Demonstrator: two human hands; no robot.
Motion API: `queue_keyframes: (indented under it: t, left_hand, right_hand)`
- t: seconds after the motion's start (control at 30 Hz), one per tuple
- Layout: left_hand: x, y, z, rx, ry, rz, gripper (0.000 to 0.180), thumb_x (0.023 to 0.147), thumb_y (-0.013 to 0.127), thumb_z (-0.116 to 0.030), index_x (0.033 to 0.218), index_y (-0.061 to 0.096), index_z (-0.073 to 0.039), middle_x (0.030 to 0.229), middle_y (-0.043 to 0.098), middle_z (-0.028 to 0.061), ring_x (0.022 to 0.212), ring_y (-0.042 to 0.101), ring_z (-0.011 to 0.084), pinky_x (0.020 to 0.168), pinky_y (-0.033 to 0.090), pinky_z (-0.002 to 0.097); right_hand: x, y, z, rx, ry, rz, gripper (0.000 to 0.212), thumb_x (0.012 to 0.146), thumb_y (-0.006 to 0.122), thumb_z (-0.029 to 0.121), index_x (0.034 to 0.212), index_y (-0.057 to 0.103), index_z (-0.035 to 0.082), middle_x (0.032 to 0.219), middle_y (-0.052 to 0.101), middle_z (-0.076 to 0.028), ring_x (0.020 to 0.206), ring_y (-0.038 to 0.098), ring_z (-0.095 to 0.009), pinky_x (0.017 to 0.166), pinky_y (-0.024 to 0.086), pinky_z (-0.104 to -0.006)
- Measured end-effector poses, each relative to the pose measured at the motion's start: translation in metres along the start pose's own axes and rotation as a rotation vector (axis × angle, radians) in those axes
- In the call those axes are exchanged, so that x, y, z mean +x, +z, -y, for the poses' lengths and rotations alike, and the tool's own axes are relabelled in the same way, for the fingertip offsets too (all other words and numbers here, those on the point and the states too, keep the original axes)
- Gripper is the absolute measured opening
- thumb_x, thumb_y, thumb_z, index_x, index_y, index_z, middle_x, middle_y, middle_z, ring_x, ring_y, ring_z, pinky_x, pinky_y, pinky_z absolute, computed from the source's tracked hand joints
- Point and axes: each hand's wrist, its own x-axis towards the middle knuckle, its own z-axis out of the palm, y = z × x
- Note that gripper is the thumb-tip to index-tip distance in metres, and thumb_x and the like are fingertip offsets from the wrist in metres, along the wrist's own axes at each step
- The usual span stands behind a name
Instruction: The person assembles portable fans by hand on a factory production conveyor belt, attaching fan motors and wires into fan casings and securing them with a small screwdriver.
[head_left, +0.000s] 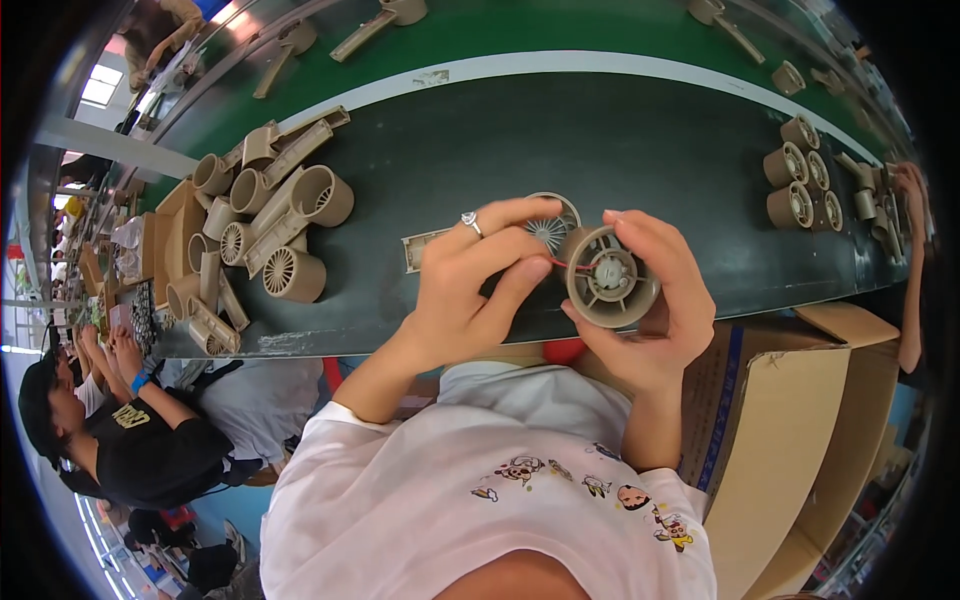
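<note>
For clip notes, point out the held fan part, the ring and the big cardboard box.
Fan part [612,276], head view: its hub.
Ring [469,218], head view: its stone.
Cardboard box [782,425], head view: its tan side.

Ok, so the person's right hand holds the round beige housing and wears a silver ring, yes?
Not quite: the head view shows the silver ring on the left hand. The right hand does hold the round beige housing.
</note>
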Motion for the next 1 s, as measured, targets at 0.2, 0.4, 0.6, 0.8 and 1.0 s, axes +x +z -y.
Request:
queue_keyframes:
  t: [0.2, 0.4, 0.6, 0.8, 1.0]
  left_hand:
    - [-0.011, -0.003, 0.002, -0.718, -0.335, 0.034, 0.017, 0.09, 0.056, -0.002, 0.08, 0.065, 0.008, 0.114, 0.065, 0.022, 0.098, 0.067, 0.0231, 0.084, 0.054, 0.0331]
    - [-0.013, -0.003, -0.005, -0.584, -0.353, -0.044, 0.014, 0.085, 0.056, 0.002, 0.08, 0.066, 0.01, 0.109, 0.067, 0.0225, 0.093, 0.068, 0.0205, 0.081, 0.054, 0.0302]
    - [-0.011, -0.002, -0.008, -0.577, -0.392, -0.068, 0.015, 0.084, 0.057, 0.001, 0.076, 0.066, 0.009, 0.102, 0.07, 0.0195, 0.083, 0.067, 0.0145, 0.074, 0.053, 0.0264]
    - [-0.012, 0.001, -0.005, -0.623, -0.463, -0.038, 0.017, 0.083, 0.058, -0.002, 0.074, 0.067, 0.009, 0.099, 0.072, 0.016, 0.07, 0.059, 0.0076, 0.061, 0.048, 0.0234]
    - [-0.015, -0.003, -0.006, -0.756, -0.541, -0.008, 0.017, 0.084, 0.058, -0.002, 0.074, 0.068, 0.009, 0.099, 0.071, 0.0183, 0.072, 0.06, 0.0085, 0.062, 0.048, 0.0232]
  right_hand:
    - [-0.01, 0.01, -0.004, 0.053, -0.012, -0.002, 0.06, 0.055, 0.085, -0.004, 0.11, 0.06, -0.003, 0.113, 0.06, -0.027, 0.103, 0.064, -0.032, 0.083, 0.053, -0.0351]
    - [-0.007, 0.016, -0.003, -0.051, -0.064, -0.026, 0.048, 0.053, 0.083, -0.001, 0.098, 0.067, 0.002, 0.11, 0.061, -0.028, 0.091, 0.067, -0.031, 0.076, 0.055, -0.0342]
    - [-0.005, 0.016, -0.005, -0.074, -0.089, -0.043, 0.043, 0.049, 0.081, 0.0, 0.09, 0.07, 0.003, 0.107, 0.062, -0.029, 0.085, 0.067, -0.03, 0.073, 0.056, -0.0337]
    - [-0.007, 0.014, -0.007, 0.011, -0.092, -0.042, 0.043, 0.048, 0.081, 0.0, 0.09, 0.07, 0.005, 0.107, 0.061, -0.033, 0.088, 0.068, -0.035, 0.074, 0.056, -0.0369]
    - [-0.012, 0.012, -0.01, 0.136, -0.07, -0.11, 0.041, 0.05, 0.081, -0.002, 0.089, 0.071, 0.006, 0.105, 0.061, -0.032, 0.085, 0.068, -0.034, 0.072, 0.057, -0.0357]
